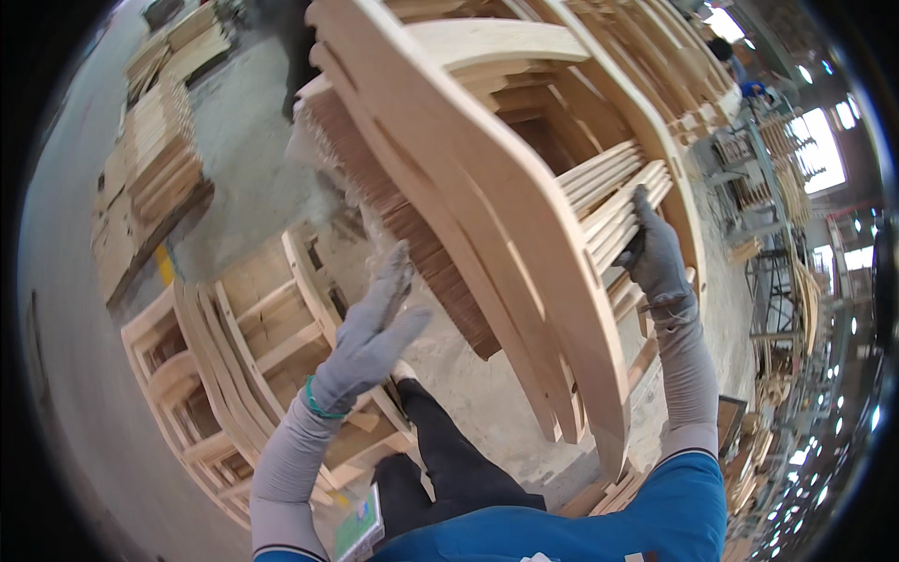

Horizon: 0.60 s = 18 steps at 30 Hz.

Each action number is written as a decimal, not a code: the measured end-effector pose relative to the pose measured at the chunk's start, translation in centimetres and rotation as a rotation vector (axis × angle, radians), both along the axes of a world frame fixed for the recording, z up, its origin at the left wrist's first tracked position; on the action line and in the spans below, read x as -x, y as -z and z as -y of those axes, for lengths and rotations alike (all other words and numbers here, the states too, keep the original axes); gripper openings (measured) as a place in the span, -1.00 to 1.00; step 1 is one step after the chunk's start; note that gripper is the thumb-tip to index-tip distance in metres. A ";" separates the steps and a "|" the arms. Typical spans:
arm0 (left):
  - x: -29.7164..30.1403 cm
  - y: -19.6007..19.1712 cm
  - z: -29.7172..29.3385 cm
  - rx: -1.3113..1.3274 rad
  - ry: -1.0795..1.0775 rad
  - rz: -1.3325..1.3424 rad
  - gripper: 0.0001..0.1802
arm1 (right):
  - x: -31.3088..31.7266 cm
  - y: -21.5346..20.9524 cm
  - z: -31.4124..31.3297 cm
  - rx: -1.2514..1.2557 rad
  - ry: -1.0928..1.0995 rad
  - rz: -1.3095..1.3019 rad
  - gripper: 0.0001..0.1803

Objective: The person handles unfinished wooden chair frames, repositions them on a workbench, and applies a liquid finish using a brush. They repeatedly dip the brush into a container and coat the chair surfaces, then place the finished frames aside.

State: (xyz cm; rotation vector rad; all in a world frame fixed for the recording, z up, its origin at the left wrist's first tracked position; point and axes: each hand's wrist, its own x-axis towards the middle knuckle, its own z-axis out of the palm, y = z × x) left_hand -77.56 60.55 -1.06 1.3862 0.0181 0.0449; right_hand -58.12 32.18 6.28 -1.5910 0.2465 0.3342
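A stack of pale wooden chair frames (524,201) with curved side posts and cross rails stands tilted before me. My right hand (658,258), in a grey glove, has its fingers closed over the pale rails (613,214) on the stack's right side. My left hand (375,332), also gloved in grey, with a green band at the wrist, is raised left of the stack. Its fingers are stretched out and it holds nothing. Between that hand and the posts is a brown layered block (403,225) with clear film along its edge.
More wooden frames (234,375) stand on the floor at lower left, close to my legs. Stacked wooden parts (154,155) lie farther left. Another row of frames (670,61) stands at the far right, near a person (749,87) and metal racks (773,178).
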 end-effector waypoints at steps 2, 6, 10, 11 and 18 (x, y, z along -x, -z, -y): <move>2.5 2.9 -1.0 0.106 -0.054 -0.224 -0.28 | -0.4 0.1 -1.7 -0.005 0.043 0.059 -0.49; 9.9 9.9 -2.1 0.084 -0.188 -0.537 -0.29 | -2.3 -0.4 -2.6 -0.027 -0.071 0.072 -0.55; 16.3 14.8 -0.5 0.160 -0.247 -0.741 -0.22 | -3.2 -0.6 -3.5 -0.004 -0.097 0.070 -0.54; 17.7 16.3 0.1 0.168 -0.236 -0.760 -0.21 | -4.0 -0.6 -2.0 0.182 -0.125 0.079 -0.54; 21.4 19.4 1.5 0.090 -0.294 -0.805 -0.20 | 1.0 -3.5 -10.6 0.952 -0.413 0.861 -0.46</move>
